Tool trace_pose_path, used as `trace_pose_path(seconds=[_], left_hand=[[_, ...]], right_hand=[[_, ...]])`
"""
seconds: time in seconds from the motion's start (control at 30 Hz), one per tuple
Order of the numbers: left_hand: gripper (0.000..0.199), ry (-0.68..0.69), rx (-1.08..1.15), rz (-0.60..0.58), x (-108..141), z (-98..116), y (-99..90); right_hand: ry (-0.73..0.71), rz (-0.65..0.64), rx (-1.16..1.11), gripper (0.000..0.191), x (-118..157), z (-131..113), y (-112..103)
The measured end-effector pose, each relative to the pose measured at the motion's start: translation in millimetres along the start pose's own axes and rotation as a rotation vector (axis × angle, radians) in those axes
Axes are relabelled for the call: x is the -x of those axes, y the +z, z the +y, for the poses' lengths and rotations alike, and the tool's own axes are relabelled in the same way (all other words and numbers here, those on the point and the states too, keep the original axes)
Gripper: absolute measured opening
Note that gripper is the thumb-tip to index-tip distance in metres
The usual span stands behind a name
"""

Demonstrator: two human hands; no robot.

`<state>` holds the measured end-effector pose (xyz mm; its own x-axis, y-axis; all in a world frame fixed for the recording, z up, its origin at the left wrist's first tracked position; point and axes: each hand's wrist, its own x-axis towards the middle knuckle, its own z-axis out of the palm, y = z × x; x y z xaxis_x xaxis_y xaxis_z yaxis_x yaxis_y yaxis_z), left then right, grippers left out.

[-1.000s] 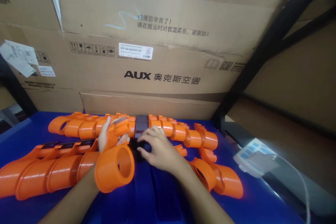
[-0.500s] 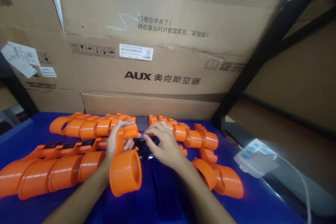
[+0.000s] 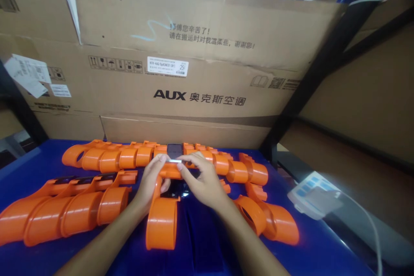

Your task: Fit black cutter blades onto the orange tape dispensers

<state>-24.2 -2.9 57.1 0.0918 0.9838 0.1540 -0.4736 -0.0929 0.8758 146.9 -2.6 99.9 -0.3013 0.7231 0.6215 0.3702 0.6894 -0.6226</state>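
Note:
My left hand [image 3: 154, 177] is closed around the arm of an orange plastic ring holder [image 3: 161, 222], its wide ring hanging below the fingers. Along the top of that arm lies a small pale strip with a toothed edge [image 3: 174, 161]; the left thumb rests at its left end. My right hand [image 3: 203, 179] pinches at the strip's right end with thumb and forefinger, against the end of the orange arm. Whether the strip sits in the holder or lies on it, I cannot tell. Just behind the hands is a dark rectangular device [image 3: 175, 151].
Similar orange ring holders stand in a back row [image 3: 110, 159], a front left row [image 3: 80, 207] and a right group [image 3: 274, 222] on the blue tabletop [image 3: 310, 241]. Cardboard [image 3: 207, 86] walls off the back. A cabled white device [image 3: 318, 196] lies right; small dark items [image 3: 177, 189] lie beneath the hands.
My left hand has moved right with the ring holder and turned it, bringing the toothed strip into view. My right thumb and forefinger have closed onto the strip's end.

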Motion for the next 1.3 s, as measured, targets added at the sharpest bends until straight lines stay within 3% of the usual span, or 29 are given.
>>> trace_pose_path(seconds=[0.2,0.37,0.97,1.07,1.2,1.3], left_hand=[[0.049,-0.024,-0.007,-0.041,8.3,3.0,8.1],[0.053,-0.054,-0.028,0.001,10.9,5.7,10.6],[0.051,0.05,-0.144,0.068,6.1,6.1,2.2],[0.049,0.022,-0.077,0.109,5.1,8.0,-0.9],[0.036,-0.021,0.143,0.182,0.7,14.2,-7.2],[0.039,-0.077,0.289,0.194,-2.4,18.7,-11.8]], right_hand=[[0.084,0.092,-0.017,0.012,-1.0,7.4,4.2],[0.16,0.178,-0.019,0.016,-1.9,11.2,4.9],[0.231,0.232,-0.166,0.018,-2.9,8.0,5.0],[0.251,0.296,-0.2,0.018,-5.5,10.3,-2.1],[0.287,0.495,-0.182,0.017,-11.3,21.2,-20.3],[0.31,0.512,-0.131,0.018,-12.7,27.4,-31.0]])
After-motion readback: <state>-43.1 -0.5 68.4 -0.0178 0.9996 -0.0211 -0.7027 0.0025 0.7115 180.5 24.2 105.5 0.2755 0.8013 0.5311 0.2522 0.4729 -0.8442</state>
